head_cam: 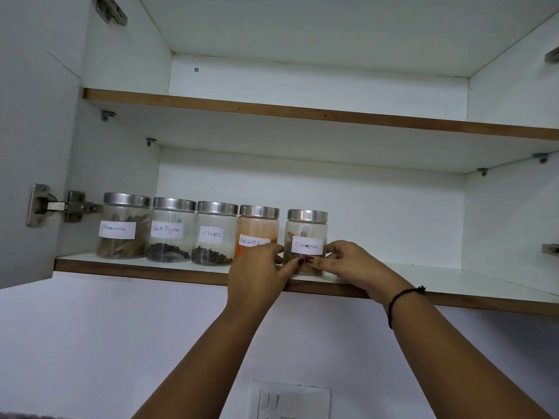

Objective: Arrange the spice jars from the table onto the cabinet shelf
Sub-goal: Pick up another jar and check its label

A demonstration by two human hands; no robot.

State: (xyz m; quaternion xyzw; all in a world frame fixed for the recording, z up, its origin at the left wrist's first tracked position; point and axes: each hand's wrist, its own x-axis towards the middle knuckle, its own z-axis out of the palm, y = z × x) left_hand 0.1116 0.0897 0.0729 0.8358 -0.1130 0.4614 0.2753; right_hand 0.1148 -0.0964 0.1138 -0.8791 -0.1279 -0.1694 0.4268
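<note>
Both forearms raised, left hand and right hand pinch fifth cinnamon jar low, standing on lower shelf, slightly apart from red chilli jar.

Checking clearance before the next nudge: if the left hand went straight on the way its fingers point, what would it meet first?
The left hand points up and right at the right-hand Cinnamon jar, and its fingertips already seem to touch it.

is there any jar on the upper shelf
No, the upper shelf shows no jars; all five stand on the lower shelf.
</note>
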